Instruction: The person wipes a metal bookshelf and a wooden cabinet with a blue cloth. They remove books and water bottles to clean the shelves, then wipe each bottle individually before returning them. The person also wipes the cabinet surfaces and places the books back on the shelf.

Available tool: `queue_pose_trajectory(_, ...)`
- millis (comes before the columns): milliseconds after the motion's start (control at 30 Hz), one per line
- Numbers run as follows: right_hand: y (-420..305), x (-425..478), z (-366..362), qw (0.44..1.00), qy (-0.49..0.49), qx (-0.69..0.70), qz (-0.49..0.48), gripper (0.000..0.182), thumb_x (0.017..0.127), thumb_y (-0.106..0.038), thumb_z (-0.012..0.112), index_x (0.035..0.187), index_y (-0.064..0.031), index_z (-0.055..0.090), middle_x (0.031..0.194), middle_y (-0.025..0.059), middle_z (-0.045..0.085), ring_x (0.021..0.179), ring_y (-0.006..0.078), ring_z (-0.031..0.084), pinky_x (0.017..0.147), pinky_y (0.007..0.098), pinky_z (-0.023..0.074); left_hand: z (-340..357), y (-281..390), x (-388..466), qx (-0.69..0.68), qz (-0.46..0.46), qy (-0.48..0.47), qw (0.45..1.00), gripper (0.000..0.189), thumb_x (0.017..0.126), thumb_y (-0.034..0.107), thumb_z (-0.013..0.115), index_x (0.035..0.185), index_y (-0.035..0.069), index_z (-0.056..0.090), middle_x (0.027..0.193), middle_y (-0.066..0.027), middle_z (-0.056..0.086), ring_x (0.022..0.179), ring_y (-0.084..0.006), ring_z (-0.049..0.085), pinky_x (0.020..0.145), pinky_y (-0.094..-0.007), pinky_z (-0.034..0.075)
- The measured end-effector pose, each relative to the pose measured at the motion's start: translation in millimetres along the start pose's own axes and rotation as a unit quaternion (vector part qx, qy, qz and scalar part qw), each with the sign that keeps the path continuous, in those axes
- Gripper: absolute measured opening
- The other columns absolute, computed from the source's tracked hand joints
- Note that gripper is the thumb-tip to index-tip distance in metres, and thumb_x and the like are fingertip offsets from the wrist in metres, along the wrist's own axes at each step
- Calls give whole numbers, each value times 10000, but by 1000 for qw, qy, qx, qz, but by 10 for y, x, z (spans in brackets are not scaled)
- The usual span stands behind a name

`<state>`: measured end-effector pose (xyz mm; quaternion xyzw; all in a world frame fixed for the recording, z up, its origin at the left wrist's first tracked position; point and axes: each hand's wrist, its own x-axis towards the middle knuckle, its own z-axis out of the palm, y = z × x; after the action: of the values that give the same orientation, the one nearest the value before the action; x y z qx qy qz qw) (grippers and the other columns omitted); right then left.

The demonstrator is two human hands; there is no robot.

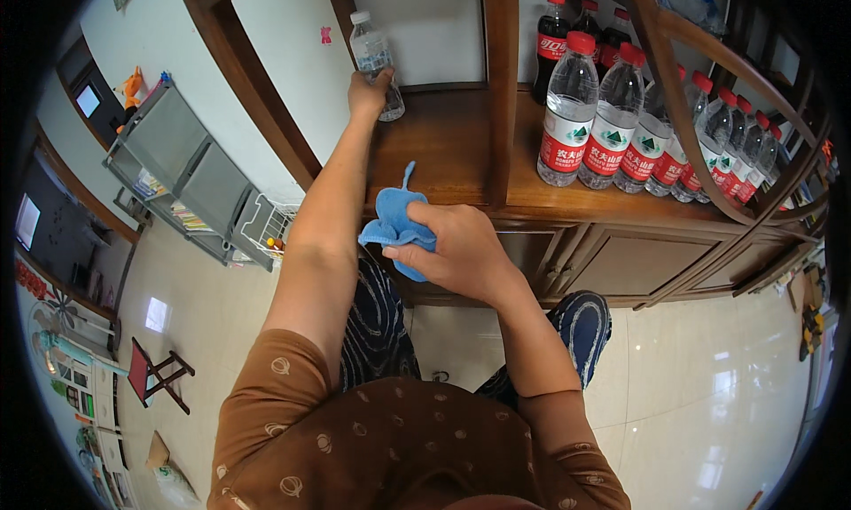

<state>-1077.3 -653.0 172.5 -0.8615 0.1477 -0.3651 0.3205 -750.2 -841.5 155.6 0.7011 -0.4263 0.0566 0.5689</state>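
Note:
My left hand [369, 94] is closed around a clear plastic bottle [372, 48] with a white cap, at the left end of a brown wooden cabinet shelf [432, 154]. The bottle is upright against the back corner, its base at or just above the wood; which of the two I cannot tell. In my right hand [459, 247] is a bunched blue cloth [399, 211] with a hanging loop, held in front of the shelf's front edge. Right of a wooden post, a row of water bottles [565, 128] with red caps stands on the shelf, with several cola bottles [552, 35] behind.
Curved wooden trim [691, 104] crosses in front of the bottle row. Closed cabinet doors [645, 261] lie below the shelf. To the left stand a grey storage rack [193, 171] and a white wire basket [269, 224]; a folding stool [156, 374] is on the tiled floor.

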Motion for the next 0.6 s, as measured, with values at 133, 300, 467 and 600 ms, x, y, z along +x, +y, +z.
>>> queue_pose_trajectory(133,-41,9,-3,1000,-7,5,-14,358,800,-351,764,823,-46,577,679,194,559,658,414,548,570,431,422,-75,-268,98,-24,18,15,999,652,779,416,788,1144,-72,557,1125,-294,639,1071,-408,628,915,-443,487)
queue_pose_trajectory(300,88,-43,-213,1000,22,20,5,298,781,-244,793,875,-30,607,713,178,592,642,353,564,603,371,460,28,528,-610,66,103,126,985,611,771,278,786,1219,-54,535,1244,-254,541,1171,-397,529,979,-467,443)
queue_pose_trajectory(467,-7,-103,-388,995,39,96,12,259,773,-118,789,966,-11,653,743,110,621,644,173,564,653,305,488,-12,1322,-1198,-331,56,-368,867,518,826,142,760,1278,-29,573,1247,-143,622,1118,-219,610,976,-338,474)
queue_pose_trajectory(600,-83,-171,-489,995,34,92,15,265,784,-109,779,999,-3,668,763,75,642,682,120,553,680,285,494,336,1634,-1383,-385,28,-607,695,822,773,179,820,1462,17,402,1409,-145,509,1321,-257,475,1113,-387,381)
